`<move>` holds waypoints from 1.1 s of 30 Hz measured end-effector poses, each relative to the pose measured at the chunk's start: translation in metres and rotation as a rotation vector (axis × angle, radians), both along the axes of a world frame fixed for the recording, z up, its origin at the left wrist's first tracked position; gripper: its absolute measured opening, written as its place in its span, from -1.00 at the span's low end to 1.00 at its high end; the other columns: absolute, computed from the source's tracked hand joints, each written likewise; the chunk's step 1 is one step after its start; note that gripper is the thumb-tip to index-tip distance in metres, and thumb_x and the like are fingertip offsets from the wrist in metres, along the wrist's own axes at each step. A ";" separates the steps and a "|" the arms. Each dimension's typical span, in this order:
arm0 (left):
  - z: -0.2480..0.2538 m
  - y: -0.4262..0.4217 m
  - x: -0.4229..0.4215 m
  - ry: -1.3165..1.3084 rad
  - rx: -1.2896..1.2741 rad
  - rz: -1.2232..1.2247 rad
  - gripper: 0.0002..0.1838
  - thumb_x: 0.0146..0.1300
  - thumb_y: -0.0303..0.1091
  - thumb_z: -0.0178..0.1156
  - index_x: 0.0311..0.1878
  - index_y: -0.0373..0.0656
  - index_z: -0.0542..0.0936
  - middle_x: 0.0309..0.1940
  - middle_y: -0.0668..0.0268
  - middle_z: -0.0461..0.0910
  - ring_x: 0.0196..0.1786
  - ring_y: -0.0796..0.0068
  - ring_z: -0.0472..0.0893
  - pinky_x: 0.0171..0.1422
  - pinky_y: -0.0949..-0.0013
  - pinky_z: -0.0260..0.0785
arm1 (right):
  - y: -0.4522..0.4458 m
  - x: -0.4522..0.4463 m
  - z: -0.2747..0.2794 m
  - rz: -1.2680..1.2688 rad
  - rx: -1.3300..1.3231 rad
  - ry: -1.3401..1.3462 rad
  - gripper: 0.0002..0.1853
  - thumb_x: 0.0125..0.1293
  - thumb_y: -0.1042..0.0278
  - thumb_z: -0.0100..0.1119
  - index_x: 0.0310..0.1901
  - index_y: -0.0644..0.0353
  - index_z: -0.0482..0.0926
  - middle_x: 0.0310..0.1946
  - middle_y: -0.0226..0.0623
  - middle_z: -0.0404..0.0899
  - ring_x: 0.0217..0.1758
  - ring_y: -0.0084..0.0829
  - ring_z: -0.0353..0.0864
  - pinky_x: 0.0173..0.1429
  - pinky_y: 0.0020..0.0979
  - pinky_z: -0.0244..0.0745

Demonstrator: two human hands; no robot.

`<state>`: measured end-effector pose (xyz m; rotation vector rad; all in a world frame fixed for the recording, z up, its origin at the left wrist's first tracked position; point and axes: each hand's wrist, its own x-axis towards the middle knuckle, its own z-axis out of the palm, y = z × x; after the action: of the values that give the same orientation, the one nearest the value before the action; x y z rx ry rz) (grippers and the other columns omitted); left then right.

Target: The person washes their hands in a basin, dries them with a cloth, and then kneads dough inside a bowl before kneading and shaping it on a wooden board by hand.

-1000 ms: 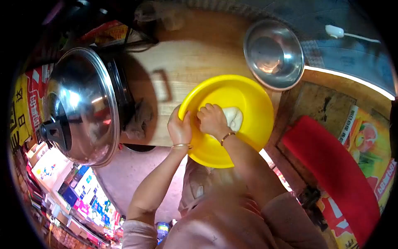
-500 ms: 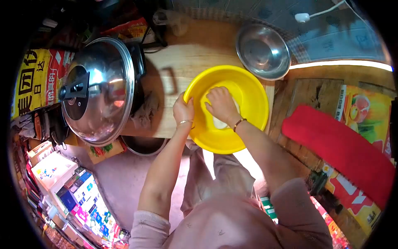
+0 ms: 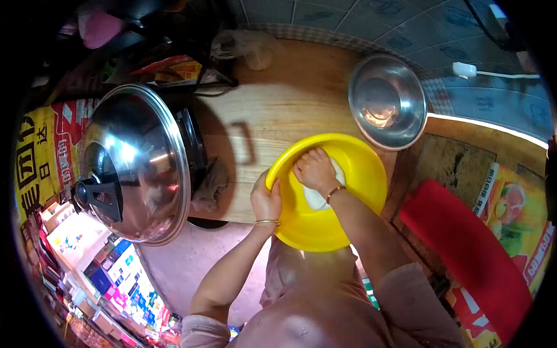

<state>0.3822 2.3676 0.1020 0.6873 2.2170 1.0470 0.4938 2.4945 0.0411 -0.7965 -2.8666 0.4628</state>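
Observation:
A yellow plastic basin (image 3: 362, 191) stands at the table's front edge, close to my body. My left hand (image 3: 266, 198) grips its left rim, thumb on the inner side and fingers around the outside. Inside the basin lies a smooth white lump of dough (image 3: 315, 199). My right hand (image 3: 317, 169) presses down on this dough with its fingers curled in, and covers part of it. A dark beaded bracelet circles the right wrist; a thin metal bangle is on the left one.
Behind the basin to the right sits a steel bowl (image 3: 387, 101). A large pan with a shiny domed lid (image 3: 136, 165) stands left, a grey cloth (image 3: 212, 188) beside it. Farther back lies a clear plastic bag (image 3: 243, 46). A red padded object (image 3: 464, 249) is at right.
The view has shifted, so the basin and table appear lower. My right hand's fingers are curled more tightly on the dough. The left hand keeps its hold on the rim.

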 end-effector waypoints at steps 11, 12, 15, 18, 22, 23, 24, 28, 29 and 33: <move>-0.014 -0.004 0.002 0.092 -0.001 0.016 -0.72 0.15 -0.42 0.22 -0.04 -0.20 0.58 -0.25 -0.02 0.62 -0.15 -0.06 0.60 -0.07 0.13 0.44 | 0.001 0.001 0.006 0.104 -0.069 -0.041 -0.65 0.18 0.06 0.09 -0.56 0.13 0.66 -0.52 -0.21 0.62 -0.32 -0.25 0.60 -0.04 -0.23 0.40; -0.011 -0.002 0.001 0.089 0.011 0.016 -0.72 0.15 -0.42 0.22 -0.04 -0.20 0.58 -0.25 -0.02 0.62 -0.15 -0.06 0.60 -0.07 0.13 0.44 | 0.003 -0.001 0.032 0.103 -0.057 -0.044 -0.65 0.18 0.06 0.09 -0.56 0.13 0.66 -0.52 -0.21 0.62 -0.32 -0.25 0.60 -0.04 -0.23 0.40; -0.007 0.000 0.004 0.092 -0.014 0.045 -0.71 0.13 -0.42 0.24 -0.04 -0.17 0.59 -0.26 0.00 0.63 -0.16 -0.04 0.61 -0.07 0.14 0.45 | 0.001 0.009 0.086 -0.052 -0.395 -0.393 -0.63 0.20 0.02 0.08 -0.46 0.17 0.67 -0.43 -0.20 0.62 -0.21 -0.25 0.57 -0.01 -0.22 0.37; -0.003 0.000 0.006 0.014 -0.029 0.156 -0.71 0.12 -0.41 0.26 -0.05 -0.16 0.61 -0.26 0.01 0.64 -0.17 -0.01 0.63 -0.07 0.17 0.45 | -0.044 0.060 0.076 0.182 -0.033 -0.120 -0.70 0.19 0.07 0.12 -0.41 0.14 0.62 -0.45 -0.29 0.56 -0.25 -0.26 0.52 -0.07 -0.23 0.35; 0.000 0.003 0.008 0.029 -0.055 0.078 -0.69 0.12 -0.42 0.26 -0.02 -0.19 0.61 -0.24 0.00 0.64 -0.16 0.02 0.64 -0.06 0.18 0.45 | -0.082 0.077 0.039 -0.031 -0.012 -0.074 -0.81 0.14 0.16 0.18 -0.46 0.08 0.59 -0.47 -0.33 0.53 -0.24 -0.31 0.51 -0.06 -0.23 0.33; -0.005 0.002 0.009 0.022 -0.068 0.078 -0.69 0.12 -0.42 0.26 -0.02 -0.19 0.61 -0.24 0.00 0.64 -0.16 0.02 0.64 -0.06 0.18 0.45 | -0.083 0.069 0.033 -0.093 -0.001 -0.085 -0.85 0.12 0.21 0.19 -0.48 0.06 0.57 -0.47 -0.36 0.52 -0.23 -0.33 0.50 -0.03 -0.23 0.31; -0.011 0.001 0.009 0.002 -0.028 0.098 -0.70 0.13 -0.44 0.25 -0.03 -0.21 0.60 -0.24 -0.01 0.64 -0.15 0.01 0.63 -0.05 0.19 0.45 | -0.082 0.061 0.027 -0.162 0.007 -0.095 -0.89 0.09 0.26 0.20 -0.50 0.04 0.56 -0.46 -0.38 0.52 -0.22 -0.35 0.50 0.00 -0.23 0.29; -0.002 0.004 0.008 -0.063 -0.009 0.081 -0.71 0.14 -0.48 0.22 -0.03 -0.27 0.59 -0.19 -0.02 0.62 -0.11 -0.02 0.61 -0.01 0.19 0.44 | -0.067 0.043 0.021 -0.173 0.060 -0.066 -0.89 0.10 0.24 0.17 -0.49 0.02 0.56 -0.47 -0.42 0.51 -0.23 -0.37 0.49 0.05 -0.25 0.23; -0.001 0.003 0.008 -0.088 -0.019 0.080 -0.70 0.14 -0.48 0.22 -0.03 -0.27 0.58 -0.18 -0.03 0.62 -0.11 -0.03 0.61 0.00 0.20 0.44 | -0.066 0.041 0.019 -0.169 0.051 -0.072 -0.89 0.10 0.24 0.17 -0.49 0.02 0.56 -0.47 -0.42 0.51 -0.23 -0.37 0.49 0.05 -0.25 0.23; -0.009 0.002 0.007 -0.039 -0.037 0.048 -0.70 0.15 -0.48 0.21 -0.02 -0.28 0.57 -0.17 -0.03 0.61 -0.11 -0.02 0.61 0.00 0.19 0.44 | -0.053 0.027 0.016 -0.119 -0.008 -0.144 -0.88 0.05 0.22 0.17 -0.54 0.00 0.58 -0.48 -0.43 0.51 -0.25 -0.38 0.49 -0.05 -0.26 0.29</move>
<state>0.3890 2.3695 0.0934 0.5956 2.2231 1.0315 0.5206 2.4412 0.0571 -1.0360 -2.9262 0.4190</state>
